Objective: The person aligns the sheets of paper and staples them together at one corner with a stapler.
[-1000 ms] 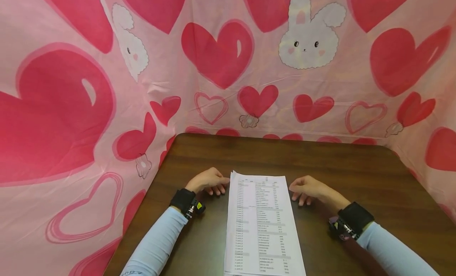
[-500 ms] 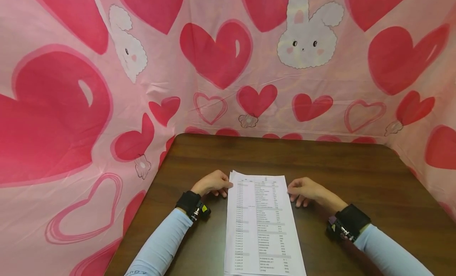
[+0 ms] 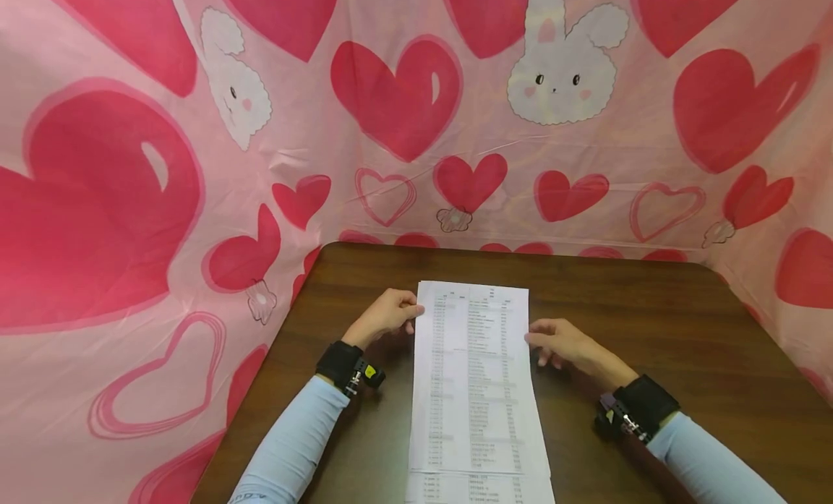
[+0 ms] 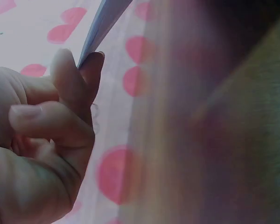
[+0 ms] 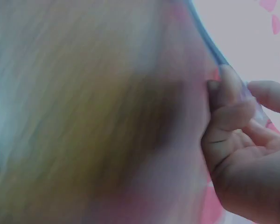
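Left hand (image 3: 384, 317) and right hand (image 3: 561, 343) pinching side edges of white printed paper sheet (image 3: 473, 374), now lifted off remaining stack (image 3: 478, 487) on dark wooden table (image 3: 651, 330); separating top page.

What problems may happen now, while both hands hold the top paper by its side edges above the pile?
1. The left hand and right hand pinch only thin edges of the top sheet, so either grip may slip.
2. The lifted sheet may sag or crease in its unsupported middle.
3. The sheets beneath may be dragged out of line on the table.
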`<state>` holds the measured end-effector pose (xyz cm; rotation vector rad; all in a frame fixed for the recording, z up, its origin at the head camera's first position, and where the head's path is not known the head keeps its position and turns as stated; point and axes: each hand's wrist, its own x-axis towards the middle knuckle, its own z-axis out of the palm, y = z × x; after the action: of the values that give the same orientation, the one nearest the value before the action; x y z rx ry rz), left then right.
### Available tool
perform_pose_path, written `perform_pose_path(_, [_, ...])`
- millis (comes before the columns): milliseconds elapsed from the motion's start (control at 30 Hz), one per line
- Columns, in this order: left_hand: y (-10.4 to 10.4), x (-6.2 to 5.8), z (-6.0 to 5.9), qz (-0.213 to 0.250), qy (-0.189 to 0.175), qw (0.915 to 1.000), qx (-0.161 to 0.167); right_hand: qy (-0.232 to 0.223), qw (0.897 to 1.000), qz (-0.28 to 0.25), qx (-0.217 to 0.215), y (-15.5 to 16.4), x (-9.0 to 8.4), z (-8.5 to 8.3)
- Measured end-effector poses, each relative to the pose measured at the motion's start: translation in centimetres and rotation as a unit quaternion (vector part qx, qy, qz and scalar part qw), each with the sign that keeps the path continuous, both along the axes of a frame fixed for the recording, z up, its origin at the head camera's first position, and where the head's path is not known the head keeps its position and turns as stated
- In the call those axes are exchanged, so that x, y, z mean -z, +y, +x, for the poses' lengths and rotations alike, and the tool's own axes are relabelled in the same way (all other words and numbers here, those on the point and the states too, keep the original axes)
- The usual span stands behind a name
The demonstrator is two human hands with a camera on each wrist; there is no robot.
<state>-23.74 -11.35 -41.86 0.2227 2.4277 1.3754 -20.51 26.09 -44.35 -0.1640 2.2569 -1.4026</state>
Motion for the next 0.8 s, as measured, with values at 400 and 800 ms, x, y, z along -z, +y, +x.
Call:
perform_pose_path(400, [0.0,-7.4,-1.1,0.082,0.072,0.9940,-0.003,0.085,0.988,-0.119,0.058,-1.1,-5.9,-0.3])
perform_pose_path(800, [0.5,-15.2,1.4,0.084,0.271,0.9586,0.019,0.337,0.937,-0.018,0.087,-2.0,-13.6,0.9])
